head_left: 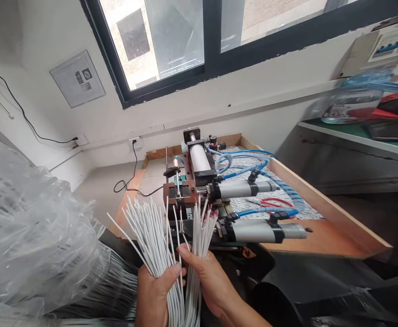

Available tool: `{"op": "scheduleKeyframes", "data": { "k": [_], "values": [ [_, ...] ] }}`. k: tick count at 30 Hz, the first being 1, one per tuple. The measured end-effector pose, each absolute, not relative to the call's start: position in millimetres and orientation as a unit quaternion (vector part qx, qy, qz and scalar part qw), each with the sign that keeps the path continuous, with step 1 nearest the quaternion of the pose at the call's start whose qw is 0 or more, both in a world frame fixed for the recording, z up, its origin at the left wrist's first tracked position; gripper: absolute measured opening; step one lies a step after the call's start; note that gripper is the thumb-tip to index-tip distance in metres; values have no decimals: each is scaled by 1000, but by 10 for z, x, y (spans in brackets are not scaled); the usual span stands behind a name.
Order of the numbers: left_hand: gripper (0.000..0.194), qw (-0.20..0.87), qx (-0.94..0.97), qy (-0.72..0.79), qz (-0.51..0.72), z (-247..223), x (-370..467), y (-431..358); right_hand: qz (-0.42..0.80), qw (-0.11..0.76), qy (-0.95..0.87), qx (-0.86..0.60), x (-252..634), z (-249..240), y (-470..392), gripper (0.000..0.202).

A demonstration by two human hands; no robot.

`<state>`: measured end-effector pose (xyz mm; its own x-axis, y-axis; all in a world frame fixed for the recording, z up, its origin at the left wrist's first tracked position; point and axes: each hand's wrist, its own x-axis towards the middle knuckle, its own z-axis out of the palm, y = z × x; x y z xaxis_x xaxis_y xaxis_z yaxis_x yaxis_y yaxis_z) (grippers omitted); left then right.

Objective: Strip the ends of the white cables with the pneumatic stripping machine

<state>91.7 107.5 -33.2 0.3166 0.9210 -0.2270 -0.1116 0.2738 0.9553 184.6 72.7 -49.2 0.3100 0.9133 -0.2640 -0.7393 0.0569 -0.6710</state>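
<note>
A thick bundle of white cables [148,231] fans upward out of my left hand [156,290], whose fingers are wrapped round it. Beside it, my right hand [207,274] grips a second bundle of white cables [201,236], several with reddish tips. My right thumb and forefinger touch a single cable between the two bundles. Just beyond the cable tips stands a pneumatic machine [180,193] with a small clamp block and silver cylinders [248,188]. The lower ends of both bundles run out of view at the bottom.
A wooden tray [321,200] with raised edges holds the machine, blue air hoses [287,195] and many small white scraps. At left are more cables under clear plastic [42,227]. A green-topped shelf [359,134] with a plastic jug [354,102] is at right.
</note>
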Motion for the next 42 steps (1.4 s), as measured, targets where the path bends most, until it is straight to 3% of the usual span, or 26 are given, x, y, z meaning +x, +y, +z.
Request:
{"op": "scheduleKeyframes", "data": {
  "k": [10, 16, 23, 28, 37, 42],
  "values": [
    [19, 659, 429, 481, 388, -359, 884, 1099, 449, 745, -104, -482, 1871, -536, 657, 20],
    [21, 646, 441, 481, 396, -339, 907, 1092, 471, 749, -88, -458, 1912, -504, 725, 21],
    [21, 662, 456, 456, 382, -320, 930, 1055, 615, 684, -108, -377, 1887, -491, 737, 22],
    [16, 679, 464, 424, 379, -307, 906, 1040, 506, 738, -155, -419, 1841, -481, 611, 23],
    [19, 662, 429, 481, 383, -347, 906, 1054, 461, 727, -136, -490, 1893, -537, 606, 20],
    [18, 660, 443, 462, 393, -383, 898, 1045, 539, 709, -120, -438, 1905, -504, 654, 18]
  ]
}}
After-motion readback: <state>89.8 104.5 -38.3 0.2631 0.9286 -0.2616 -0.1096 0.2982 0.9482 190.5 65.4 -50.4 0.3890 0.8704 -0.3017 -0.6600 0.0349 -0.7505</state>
